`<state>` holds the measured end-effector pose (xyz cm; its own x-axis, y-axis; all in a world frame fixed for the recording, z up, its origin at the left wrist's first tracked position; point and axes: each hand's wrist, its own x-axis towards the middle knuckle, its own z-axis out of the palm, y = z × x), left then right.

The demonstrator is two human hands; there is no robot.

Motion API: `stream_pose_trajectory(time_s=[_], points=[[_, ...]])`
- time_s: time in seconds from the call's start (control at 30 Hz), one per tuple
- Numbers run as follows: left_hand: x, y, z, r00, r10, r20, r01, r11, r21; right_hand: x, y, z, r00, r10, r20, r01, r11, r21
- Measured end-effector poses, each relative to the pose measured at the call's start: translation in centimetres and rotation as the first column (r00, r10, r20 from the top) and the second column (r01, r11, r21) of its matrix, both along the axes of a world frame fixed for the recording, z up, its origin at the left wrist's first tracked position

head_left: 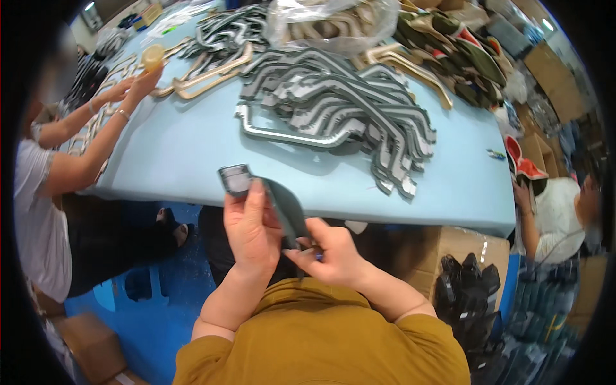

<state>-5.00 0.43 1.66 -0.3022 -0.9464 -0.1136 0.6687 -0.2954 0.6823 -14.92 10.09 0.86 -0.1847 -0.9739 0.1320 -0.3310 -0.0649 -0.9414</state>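
Note:
My left hand pinches a dark green curved strip near its upper end, where a grey-white patch shows. The strip hangs down past the table's front edge toward my lap. At its lower end, my right hand is closed around a small dark tool with a blue part, mostly hidden by the fingers. Its kind I cannot make out. Beyond my hands lies a heap of bent grey strips with dark green edges, overlapping one another on the table.
The light-blue table carries more strips, a clear bag of beige pieces and olive pieces with red. A co-worker at left holds a yellowish cup-like thing; another person sits at right. A cardboard box stands below the table.

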Motion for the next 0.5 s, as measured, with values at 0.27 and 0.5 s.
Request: stream_pose_trajectory(time_s=[0.27,0.5], points=[[4.0,-1.4,-2.3,0.909,-0.353,0.222,0.397,0.896,-0.202,-3.3,-2.1,0.3,0.849,0.325,0.417,-0.349,0.937,-0.018],[4.2,2.1,-2.9,0.342,-0.894,0.291,0.916,0.386,0.108,-3.4,-5.7,1.5,0.627,0.218,0.748,-0.388,0.92,0.057]])
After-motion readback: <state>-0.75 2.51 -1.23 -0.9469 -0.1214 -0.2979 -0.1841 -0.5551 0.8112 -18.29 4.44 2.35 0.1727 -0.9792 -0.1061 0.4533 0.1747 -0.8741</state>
